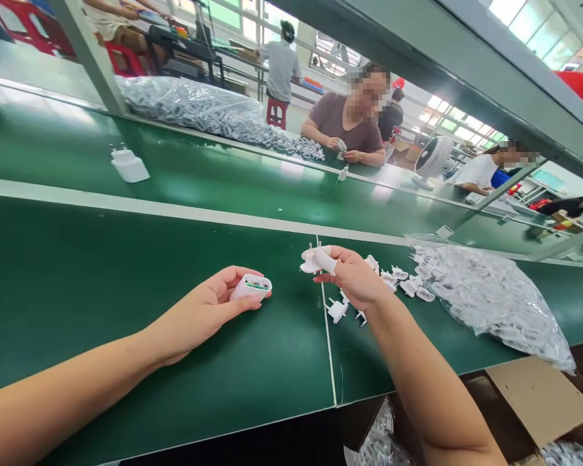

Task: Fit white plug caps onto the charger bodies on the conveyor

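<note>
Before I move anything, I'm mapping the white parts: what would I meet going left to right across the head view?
Pronged white adapter → open white housing in the left hand → small pronged piece in the right hand → clear bag of white parts.

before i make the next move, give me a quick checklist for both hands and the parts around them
1. White oval plastic housing gripped in left hand: ok
2. Housing's open end uncovered: ok, green circuit board shows inside
3. White plastic two-pin cap held in right hand, pins up: ok
4. Board fully seated: cannot tell
5. Loose white plug pieces gathered neatly: not ok, scattered near right hand
</note>
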`<state>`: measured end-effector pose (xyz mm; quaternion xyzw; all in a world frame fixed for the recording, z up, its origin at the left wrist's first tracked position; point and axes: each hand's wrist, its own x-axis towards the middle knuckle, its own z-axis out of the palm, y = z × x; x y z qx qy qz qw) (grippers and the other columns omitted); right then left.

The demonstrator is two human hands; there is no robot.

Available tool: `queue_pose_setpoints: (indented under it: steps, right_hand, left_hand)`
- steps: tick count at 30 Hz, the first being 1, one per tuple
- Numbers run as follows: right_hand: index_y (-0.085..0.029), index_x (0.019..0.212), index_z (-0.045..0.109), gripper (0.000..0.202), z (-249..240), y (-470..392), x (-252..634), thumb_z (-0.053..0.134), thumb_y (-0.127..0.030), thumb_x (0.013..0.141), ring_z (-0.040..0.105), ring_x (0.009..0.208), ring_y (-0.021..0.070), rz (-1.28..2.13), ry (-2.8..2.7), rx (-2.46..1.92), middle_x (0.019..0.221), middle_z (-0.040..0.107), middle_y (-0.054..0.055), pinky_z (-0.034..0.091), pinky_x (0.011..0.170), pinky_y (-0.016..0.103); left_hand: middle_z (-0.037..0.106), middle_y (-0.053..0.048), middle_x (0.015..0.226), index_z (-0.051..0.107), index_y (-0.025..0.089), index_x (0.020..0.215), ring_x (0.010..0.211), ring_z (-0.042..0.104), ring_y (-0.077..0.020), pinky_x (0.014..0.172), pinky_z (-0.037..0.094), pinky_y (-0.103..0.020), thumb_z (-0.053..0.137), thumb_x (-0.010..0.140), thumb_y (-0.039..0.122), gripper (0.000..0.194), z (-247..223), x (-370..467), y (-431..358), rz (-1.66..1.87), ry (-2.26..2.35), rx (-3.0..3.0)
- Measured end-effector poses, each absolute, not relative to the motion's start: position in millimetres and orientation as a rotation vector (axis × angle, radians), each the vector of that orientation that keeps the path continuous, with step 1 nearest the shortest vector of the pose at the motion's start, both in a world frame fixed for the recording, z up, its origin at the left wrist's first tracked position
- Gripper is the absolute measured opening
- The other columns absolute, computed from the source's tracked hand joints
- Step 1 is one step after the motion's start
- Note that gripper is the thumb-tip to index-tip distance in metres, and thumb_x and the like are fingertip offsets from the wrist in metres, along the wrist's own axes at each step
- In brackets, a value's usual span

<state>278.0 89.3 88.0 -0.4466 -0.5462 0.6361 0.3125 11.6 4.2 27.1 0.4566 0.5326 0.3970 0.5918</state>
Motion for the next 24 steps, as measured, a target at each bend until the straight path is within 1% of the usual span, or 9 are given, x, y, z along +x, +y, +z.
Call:
queue_pose_setpoints:
  steps: [2, 5, 7, 10, 15, 17, 20, 22, 24]
  right_hand:
    - [-0.024, 0.088, 0.084, 0.046, 88, 77, 262, 0.104, -0.060, 0.067, 0.078, 0.100, 0.0234, 1.592, -1.471, -1.156, 0.102, 0.085, 0.006, 0.063, 0.090, 0.038]
    - [-0.026, 0.089, 0.085, 0.038, 76, 63, 242, 0.102, -0.052, 0.067, 0.077, 0.097, 0.0239, 1.446, -1.464, -1.127, 0.100, 0.084, 0.005, 0.062, 0.094, 0.043]
    - [-0.027, 0.089, 0.086, 0.029, 61, 56, 233, 0.098, -0.045, 0.070, 0.075, 0.096, 0.0239, 1.257, -1.521, -1.170, 0.099, 0.082, 0.004, 0.061, 0.097, 0.045]
    - [-0.029, 0.090, 0.085, 0.018, 43, 51, 226, 0.090, -0.042, 0.078, 0.073, 0.095, 0.0238, 1.057, -1.584, -1.224, 0.098, 0.082, 0.003, 0.060, 0.098, 0.047]
    - [-0.027, 0.087, 0.078, 0.017, 34, 49, 227, 0.090, -0.037, 0.081, 0.072, 0.082, 0.0195, 1.110, -1.621, -1.131, 0.089, 0.082, 0.001, 0.064, 0.083, 0.038]
    - [-0.027, 0.090, 0.079, 0.015, 34, 49, 229, 0.091, -0.032, 0.083, 0.076, 0.083, 0.0195, 1.121, -1.674, -1.101, 0.091, 0.084, 0.001, 0.067, 0.083, 0.037]
    - [-0.027, 0.099, 0.083, 0.012, 35, 46, 231, 0.087, -0.024, 0.088, 0.080, 0.087, 0.0189, 1.036, -1.783, -1.021, 0.098, 0.087, 0.002, 0.069, 0.084, 0.035]
    - [-0.027, 0.102, 0.083, 0.013, 36, 42, 231, 0.085, -0.020, 0.091, 0.081, 0.087, 0.0176, 0.952, -1.844, -0.975, 0.100, 0.087, 0.002, 0.069, 0.083, 0.033]
    - [-0.027, 0.102, 0.083, 0.012, 36, 39, 231, 0.085, -0.020, 0.093, 0.080, 0.085, 0.0169, 0.900, -1.879, -0.961, 0.098, 0.087, 0.002, 0.069, 0.081, 0.032]
  left_hand:
    - [0.085, -0.010, 0.130, 0.078, 0.030, 0.127, 0.126, 0.078, -0.0356, 0.119, 0.062, -0.050, 0.094, 0.074, 0.082, 0.076, 14, 11, 3, 1.002, 1.224, 1.126]
    - [0.086, -0.009, 0.123, 0.080, 0.031, 0.130, 0.115, 0.081, -0.0338, 0.110, 0.067, -0.047, 0.089, 0.083, 0.078, 0.067, -4, 7, 4, 1.056, 1.220, 1.223]
    - [0.086, -0.009, 0.121, 0.080, 0.031, 0.131, 0.110, 0.082, -0.0335, 0.106, 0.068, -0.047, 0.086, 0.087, 0.076, 0.064, -13, 5, 3, 1.060, 1.225, 1.267]
    - [0.087, -0.009, 0.122, 0.082, 0.032, 0.131, 0.107, 0.082, -0.0337, 0.105, 0.068, -0.047, 0.082, 0.090, 0.076, 0.060, -21, 3, 0, 1.068, 1.269, 1.336]
    - [0.087, -0.007, 0.116, 0.085, 0.035, 0.129, 0.099, 0.082, -0.0317, 0.099, 0.070, -0.044, 0.077, 0.097, 0.072, 0.050, -25, 5, -7, 1.056, 1.309, 1.473]
    - [0.088, -0.006, 0.119, 0.084, 0.037, 0.134, 0.102, 0.082, -0.0314, 0.100, 0.069, -0.042, 0.077, 0.098, 0.070, 0.050, -26, 6, -8, 1.063, 1.295, 1.481]
    - [0.087, -0.005, 0.128, 0.079, 0.039, 0.145, 0.110, 0.083, -0.0323, 0.104, 0.069, -0.041, 0.082, 0.095, 0.069, 0.058, -26, 7, -10, 1.100, 1.298, 1.442]
    - [0.088, -0.004, 0.124, 0.082, 0.039, 0.139, 0.106, 0.083, -0.0316, 0.098, 0.070, -0.039, 0.084, 0.094, 0.068, 0.053, -25, 7, -11, 1.105, 1.297, 1.430]
    - [0.089, -0.002, 0.116, 0.086, 0.039, 0.127, 0.099, 0.083, -0.0293, 0.090, 0.070, -0.035, 0.084, 0.096, 0.065, 0.041, -22, 7, -11, 1.100, 1.284, 1.441]
